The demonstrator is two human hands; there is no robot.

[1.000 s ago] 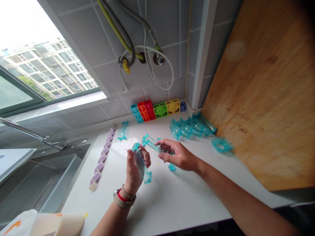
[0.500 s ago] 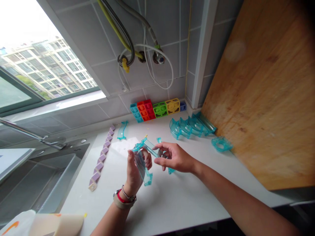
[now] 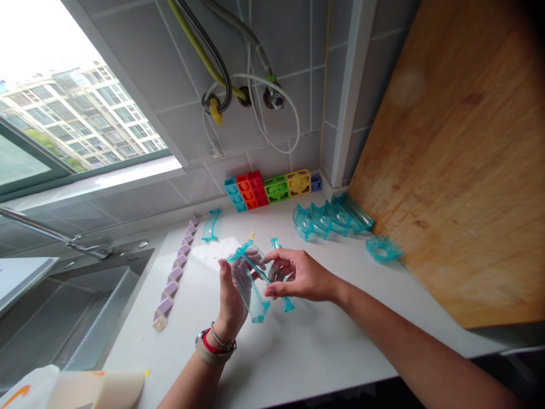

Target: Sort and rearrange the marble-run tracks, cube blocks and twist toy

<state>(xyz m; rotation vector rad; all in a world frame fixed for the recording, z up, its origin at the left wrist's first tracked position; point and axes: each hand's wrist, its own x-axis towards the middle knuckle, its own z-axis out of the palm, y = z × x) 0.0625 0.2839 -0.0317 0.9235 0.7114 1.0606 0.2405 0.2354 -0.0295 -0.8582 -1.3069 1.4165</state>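
Head view: left hand [image 3: 232, 298] and right hand [image 3: 304, 275] curl their grips round teal panels [image 3: 256, 292]; coloured blocks [image 3: 276, 190] stand beyond.

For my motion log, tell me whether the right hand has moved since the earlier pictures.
Yes: the right hand has shifted slightly left and down in view, away from the fixed row of multicoloured square plastic blocks.

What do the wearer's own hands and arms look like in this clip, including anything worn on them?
Both are bare human arms, with no sleeve or glove in view. Above the left hand, the wrist carries a silvery beaded bracelet, a narrow red band and a wider beige band. The right hand and its wrist show nothing worn.
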